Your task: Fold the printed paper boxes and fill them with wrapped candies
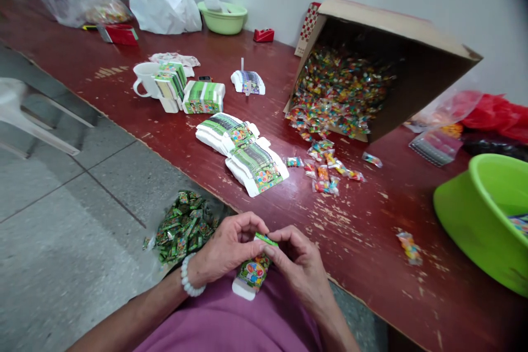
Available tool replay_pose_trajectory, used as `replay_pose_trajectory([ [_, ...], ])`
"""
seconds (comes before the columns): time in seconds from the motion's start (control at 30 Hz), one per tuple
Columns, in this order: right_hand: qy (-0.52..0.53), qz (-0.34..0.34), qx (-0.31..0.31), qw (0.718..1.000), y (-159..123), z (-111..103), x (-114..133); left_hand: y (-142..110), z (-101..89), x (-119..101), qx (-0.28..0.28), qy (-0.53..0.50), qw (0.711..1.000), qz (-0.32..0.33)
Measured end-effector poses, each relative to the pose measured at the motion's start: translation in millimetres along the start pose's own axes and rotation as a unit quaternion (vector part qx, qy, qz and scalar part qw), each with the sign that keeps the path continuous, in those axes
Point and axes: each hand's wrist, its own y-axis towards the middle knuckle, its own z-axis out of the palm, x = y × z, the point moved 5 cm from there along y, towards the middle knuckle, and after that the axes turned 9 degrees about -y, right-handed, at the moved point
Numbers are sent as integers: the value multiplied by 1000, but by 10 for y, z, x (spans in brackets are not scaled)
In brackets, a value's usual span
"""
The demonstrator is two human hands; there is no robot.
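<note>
Carton (253,271) before table (289,236); carton stacks (259,168) on table, left of loose sweets (323,172); box (429,99) behind sweets; basin (464,203) far right.

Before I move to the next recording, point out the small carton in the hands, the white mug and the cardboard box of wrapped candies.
Small carton (253,271), head view: its printed front panel.
White mug (148,78), head view: its body.
Cardboard box (377,16), head view: its upper outer side.
</note>
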Motion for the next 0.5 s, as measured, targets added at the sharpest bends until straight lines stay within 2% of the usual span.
replay_pose_trajectory([
  [0.13,-18,-19,-30,999,11,-54,52,-9,5,-27,23,-3,1000,6],
  [0.23,5,-18,-35,999,14,-79,67,-17,-4,-33,35,-17,999,5],
  [0.5,47,-16,-21,999,-10,-91,119,-36,-8,-80,19,2,1000,21],
])
